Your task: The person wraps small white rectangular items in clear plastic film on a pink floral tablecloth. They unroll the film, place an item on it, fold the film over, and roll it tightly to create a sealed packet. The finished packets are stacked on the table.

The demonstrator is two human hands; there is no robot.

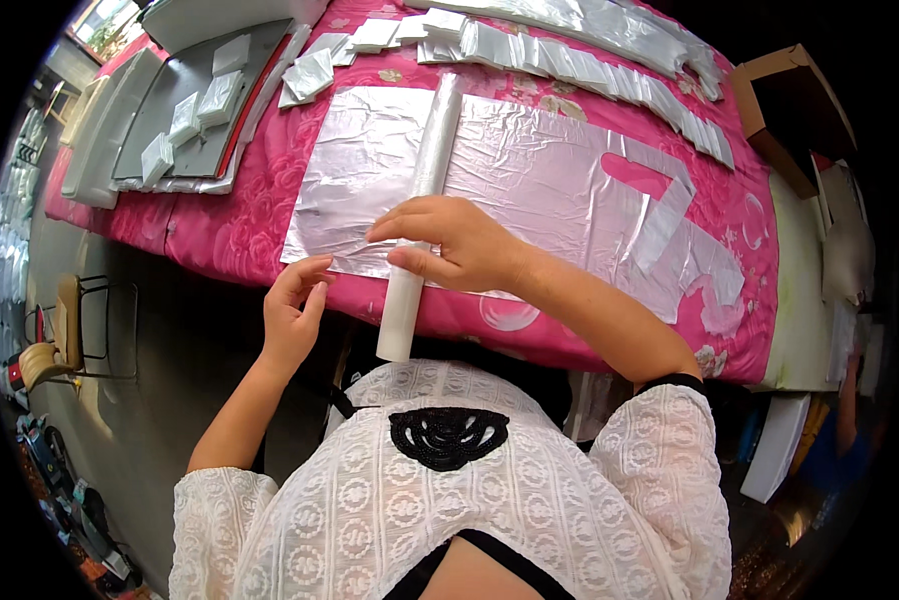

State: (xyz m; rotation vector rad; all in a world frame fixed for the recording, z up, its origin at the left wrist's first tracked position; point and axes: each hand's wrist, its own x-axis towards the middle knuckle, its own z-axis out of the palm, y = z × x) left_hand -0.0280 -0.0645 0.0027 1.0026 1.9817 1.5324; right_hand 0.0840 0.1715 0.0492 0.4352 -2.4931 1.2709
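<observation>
A long tube-shaped roll (437, 135) of clear, shiny film lies across a flat silvery plastic sheet (354, 160). Its white lower end juts past the table's near edge. My right hand (447, 240) rests over the roll's lower half, fingers and thumb stretched to the left and apart, not wrapped around it. Left of the roll, at the sheet's near corner, is my left hand (297, 300); its fingers are loosely bent, thumb apart, with nothing seen in them. Whether its fingertips touch the sheet I cannot tell. Toward the right the sheet has a handle-shaped cut-out.
Several folded silvery packets (569, 65) form a row along the back of the pink cloth-covered table (209, 220). More packets sit on a dark grey board (184, 85) at the left. A cardboard box (794, 115) stands far right; a chair (64, 325) is on the floor at left.
</observation>
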